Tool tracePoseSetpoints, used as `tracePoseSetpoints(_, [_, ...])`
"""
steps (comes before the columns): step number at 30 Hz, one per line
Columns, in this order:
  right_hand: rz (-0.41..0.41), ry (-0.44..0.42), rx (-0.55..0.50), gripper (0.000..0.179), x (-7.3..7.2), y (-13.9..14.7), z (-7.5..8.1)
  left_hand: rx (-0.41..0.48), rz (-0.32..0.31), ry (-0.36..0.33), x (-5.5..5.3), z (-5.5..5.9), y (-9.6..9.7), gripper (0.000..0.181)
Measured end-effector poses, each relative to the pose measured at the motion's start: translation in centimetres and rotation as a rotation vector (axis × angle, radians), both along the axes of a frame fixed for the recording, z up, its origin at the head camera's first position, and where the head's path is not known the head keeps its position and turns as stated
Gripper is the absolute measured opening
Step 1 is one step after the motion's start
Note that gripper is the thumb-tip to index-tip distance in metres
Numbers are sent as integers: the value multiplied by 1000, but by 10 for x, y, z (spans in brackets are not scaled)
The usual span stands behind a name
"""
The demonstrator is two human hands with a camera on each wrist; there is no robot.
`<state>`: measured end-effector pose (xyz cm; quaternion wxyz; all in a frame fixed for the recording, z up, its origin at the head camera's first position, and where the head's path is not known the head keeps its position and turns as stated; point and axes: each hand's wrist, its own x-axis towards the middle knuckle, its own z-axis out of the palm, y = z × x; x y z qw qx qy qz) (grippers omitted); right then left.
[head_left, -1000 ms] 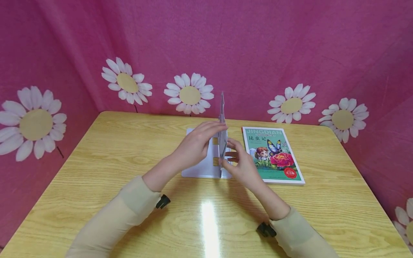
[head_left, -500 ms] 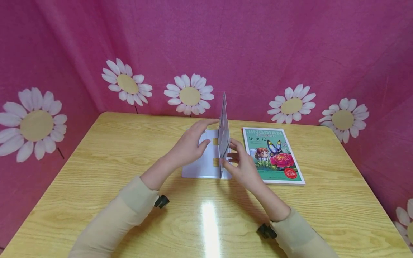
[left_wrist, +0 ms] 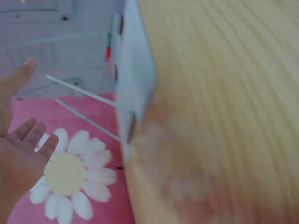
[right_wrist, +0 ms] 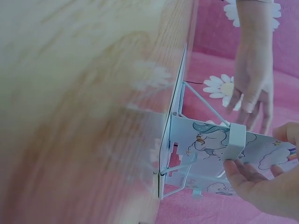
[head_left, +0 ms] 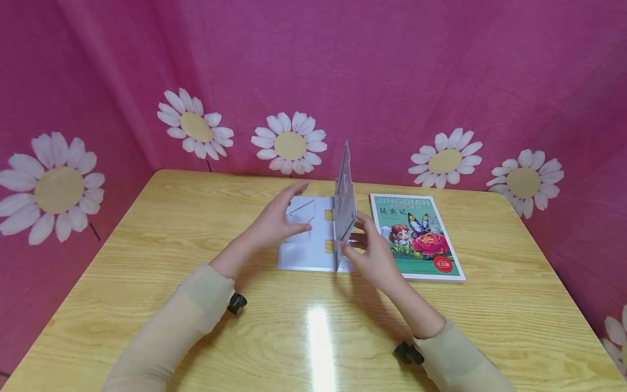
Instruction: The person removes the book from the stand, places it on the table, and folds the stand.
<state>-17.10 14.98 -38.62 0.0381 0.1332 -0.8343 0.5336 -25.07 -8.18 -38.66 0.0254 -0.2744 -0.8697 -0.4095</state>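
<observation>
A pale metal book stand stands at mid-table, its flat base (head_left: 303, 255) on the wood and its back panel (head_left: 345, 196) raised nearly upright. My right hand (head_left: 376, 256) holds the panel by its lower near part, thumb at the near edge. In the right wrist view, the panel shows a unicorn print (right_wrist: 210, 140), and my fingertips meet a white block-like ledge (right_wrist: 236, 140) on it. My left hand (head_left: 274, 220) hovers over the base's left side with fingers spread, holding nothing. Below it, a wire support (left_wrist: 88, 95) angles up from the base.
Right of the stand, a green-covered children's book (head_left: 416, 239) lies flat, close to my right hand. The wooden table (head_left: 235, 337) ends at a pink curtain (head_left: 372, 81) with daisies. A black wrist camera (head_left: 237, 304) hangs under my left cuff; another is under the right.
My left hand has left the panel's top part and moved left, uncovering the wire support. The panel's upper end has leaned slightly right. My right hand has kept its hold.
</observation>
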Motion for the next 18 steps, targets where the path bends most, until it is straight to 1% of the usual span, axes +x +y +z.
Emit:
tracePoseSetpoints(5, [-4,-24,1,62,11,-5,19,-57,12,-16,-9,-14,-5,92])
tracePoseSetpoints(8, [-7,-31,13,60,15,-7,27,-85,13,-54,-12,-20,-8,92])
tracePoseSetpoints(12, [-8,-33,11,60,17,-8,29,-135,-2,-104,-16,-26,-11,92])
tracePoseSetpoints(18, [-2,-11,6,61,17,-7,26,-217,-54,-126,-23,-36,-17,95])
